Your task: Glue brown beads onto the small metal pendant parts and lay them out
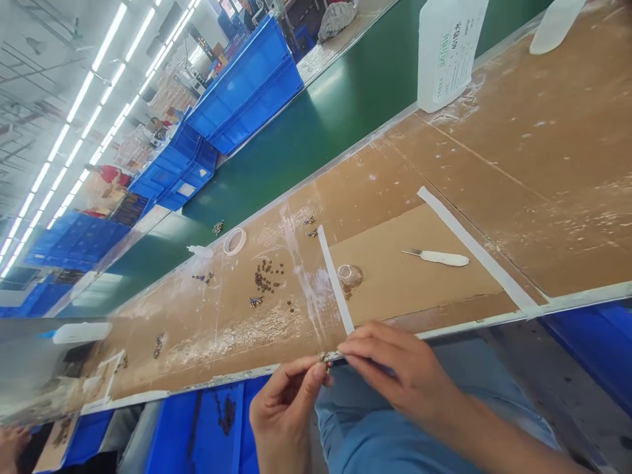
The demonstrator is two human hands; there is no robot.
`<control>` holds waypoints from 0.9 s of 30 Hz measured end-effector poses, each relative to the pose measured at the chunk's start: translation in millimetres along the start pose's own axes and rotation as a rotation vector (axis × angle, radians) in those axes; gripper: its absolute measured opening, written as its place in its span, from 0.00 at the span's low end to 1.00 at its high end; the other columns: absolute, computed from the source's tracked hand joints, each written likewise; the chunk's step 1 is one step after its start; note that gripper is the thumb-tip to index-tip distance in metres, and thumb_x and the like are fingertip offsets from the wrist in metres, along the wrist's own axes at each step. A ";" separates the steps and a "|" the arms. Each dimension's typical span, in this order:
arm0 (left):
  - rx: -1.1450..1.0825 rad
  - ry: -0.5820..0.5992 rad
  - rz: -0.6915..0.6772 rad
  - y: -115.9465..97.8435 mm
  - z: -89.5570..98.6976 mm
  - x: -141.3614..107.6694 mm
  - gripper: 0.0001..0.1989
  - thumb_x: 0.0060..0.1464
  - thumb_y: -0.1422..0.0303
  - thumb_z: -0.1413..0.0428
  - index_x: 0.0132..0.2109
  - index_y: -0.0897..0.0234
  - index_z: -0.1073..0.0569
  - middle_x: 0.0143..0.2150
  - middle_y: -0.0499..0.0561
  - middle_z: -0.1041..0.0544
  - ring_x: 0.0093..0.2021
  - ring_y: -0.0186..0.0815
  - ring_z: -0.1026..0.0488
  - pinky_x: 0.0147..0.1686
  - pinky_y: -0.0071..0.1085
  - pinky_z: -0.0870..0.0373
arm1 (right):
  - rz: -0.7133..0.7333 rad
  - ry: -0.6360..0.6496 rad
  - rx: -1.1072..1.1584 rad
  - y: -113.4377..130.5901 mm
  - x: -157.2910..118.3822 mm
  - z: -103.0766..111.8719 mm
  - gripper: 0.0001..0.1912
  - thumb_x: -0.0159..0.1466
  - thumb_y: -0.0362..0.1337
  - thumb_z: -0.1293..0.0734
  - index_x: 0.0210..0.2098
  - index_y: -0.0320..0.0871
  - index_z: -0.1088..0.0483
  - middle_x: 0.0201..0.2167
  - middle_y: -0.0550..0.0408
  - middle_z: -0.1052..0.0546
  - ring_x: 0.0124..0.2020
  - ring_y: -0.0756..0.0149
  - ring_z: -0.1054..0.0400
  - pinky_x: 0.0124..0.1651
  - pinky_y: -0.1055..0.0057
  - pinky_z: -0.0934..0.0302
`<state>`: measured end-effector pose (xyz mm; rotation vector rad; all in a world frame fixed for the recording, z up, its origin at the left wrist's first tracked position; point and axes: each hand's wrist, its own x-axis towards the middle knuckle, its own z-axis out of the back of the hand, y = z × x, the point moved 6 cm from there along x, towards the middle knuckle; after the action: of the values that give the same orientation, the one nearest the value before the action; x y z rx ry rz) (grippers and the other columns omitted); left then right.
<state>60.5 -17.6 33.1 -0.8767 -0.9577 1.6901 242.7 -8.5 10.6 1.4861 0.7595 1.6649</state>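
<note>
My left hand (291, 401) pinches a small multicoloured figurine (326, 362) between thumb and fingertips, just over the table's front edge. Close by on its right, my right hand (399, 365) has its thumb and fingers drawn together, the tips almost at the figurine; whatever they hold is too small to make out. Beyond the hands, a cardboard sheet (390, 257) is bordered by white tape strips. On it lie a white-handled knife (442, 258) and a small, shallow clear cup (350, 274). Left of the sheet are many small dark round pieces (265, 276) and a few small figurines (255, 301).
A large white jug (449, 56) stands at the table's back edge beside a green conveyor belt (345, 105). Blue crates (247, 79) line the far side. A tape roll (234, 241) and white bottle (83, 332) lie leftward. Another person's hand (12, 441) shows at lower left.
</note>
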 end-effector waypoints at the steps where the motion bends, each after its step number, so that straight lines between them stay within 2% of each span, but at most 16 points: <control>1: -0.003 0.006 -0.042 -3.3 -0.5 -4.0 0.09 0.44 0.62 0.31 0.31 0.62 0.17 0.26 0.51 0.18 0.26 0.37 0.22 0.28 0.28 0.22 | 0.000 0.011 0.039 1.2 -1.1 -5.9 0.07 0.66 0.30 0.36 0.43 0.43 0.29 0.34 0.58 0.24 0.35 0.77 0.29 0.39 0.81 0.33; 5: 0.038 -0.005 -0.319 -15.3 2.2 -15.2 0.03 0.48 0.67 0.33 0.33 0.58 0.17 0.31 0.50 0.16 0.31 0.38 0.19 0.32 0.28 0.20 | 0.029 0.037 0.059 6.9 -4.3 -12.6 0.06 0.66 0.30 0.35 0.42 0.42 0.29 0.34 0.58 0.24 0.35 0.76 0.29 0.38 0.81 0.34; 9: 0.148 -0.017 -0.601 -21.8 3.4 -25.0 0.09 0.49 0.75 0.34 0.38 0.57 0.18 0.34 0.49 0.16 0.33 0.38 0.19 0.37 0.31 0.19 | 0.041 0.061 0.040 12.6 -4.5 -10.0 0.06 0.66 0.30 0.35 0.41 0.43 0.28 0.33 0.57 0.23 0.34 0.76 0.29 0.37 0.81 0.34; 13: 0.234 -0.058 -0.781 -30.0 3.1 -32.8 0.11 0.51 0.76 0.36 0.41 0.57 0.19 0.34 0.47 0.16 0.35 0.37 0.18 0.38 0.30 0.19 | 0.055 0.059 0.055 16.3 -4.0 -8.0 0.08 0.65 0.29 0.35 0.43 0.44 0.29 0.34 0.58 0.23 0.34 0.76 0.28 0.38 0.80 0.32; 16: 0.312 -0.072 -0.836 -38.6 2.6 -37.4 0.10 0.52 0.76 0.37 0.40 0.56 0.19 0.34 0.47 0.16 0.35 0.37 0.18 0.37 0.30 0.18 | 0.076 0.070 0.063 18.0 -3.9 -7.6 0.09 0.64 0.28 0.34 0.43 0.44 0.29 0.34 0.57 0.23 0.34 0.76 0.28 0.38 0.81 0.32; 20: 0.377 -0.026 -0.859 -45.9 0.3 -42.7 0.11 0.53 0.77 0.37 0.41 0.57 0.19 0.34 0.48 0.16 0.36 0.37 0.18 0.39 0.31 0.18 | 0.117 0.088 0.033 20.4 -4.7 -6.0 0.09 0.64 0.27 0.34 0.44 0.41 0.29 0.34 0.56 0.23 0.36 0.75 0.29 0.39 0.80 0.32; 24: 0.339 -0.059 -0.846 -44.0 2.6 -41.5 0.10 0.53 0.77 0.37 0.40 0.58 0.20 0.34 0.47 0.16 0.35 0.36 0.18 0.39 0.30 0.19 | 0.158 0.123 -0.007 22.5 -5.2 -4.3 0.08 0.64 0.26 0.35 0.43 0.39 0.30 0.34 0.54 0.24 0.36 0.74 0.30 0.38 0.78 0.32; 27: 0.298 0.012 -0.815 -38.6 0.3 -36.5 0.12 0.52 0.78 0.37 0.42 0.59 0.20 0.35 0.48 0.16 0.37 0.37 0.18 0.42 0.30 0.19 | 0.183 0.129 -0.016 22.6 -4.9 -4.1 0.08 0.64 0.26 0.36 0.43 0.39 0.31 0.33 0.54 0.25 0.35 0.73 0.31 0.36 0.76 0.33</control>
<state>85.1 -44.0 72.0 -0.2296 -0.8597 1.0706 235.3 -24.4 26.2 1.4852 0.6932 1.9149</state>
